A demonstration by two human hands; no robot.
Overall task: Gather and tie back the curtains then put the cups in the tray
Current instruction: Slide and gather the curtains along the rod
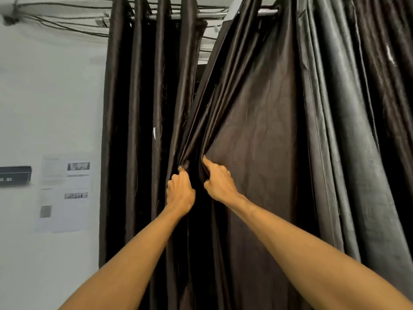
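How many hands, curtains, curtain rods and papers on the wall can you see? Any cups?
Hands: 2, left hand and right hand
Curtains: 2, brown curtain and grey curtain
Curtain rods: 1, curtain rod
Papers on the wall: 1, paper
Cups: 0
Total: 6

Printed sheet (64,194) on wall: text too blurred; dark device (14,176): markings unreadable

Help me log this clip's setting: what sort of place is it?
Probably an indoor room, perhaps an office or workroom. Dark curtains hang from a metal rod, printed notices are taped to the white wall, and loose cables run overhead. Both hands gather the curtains.
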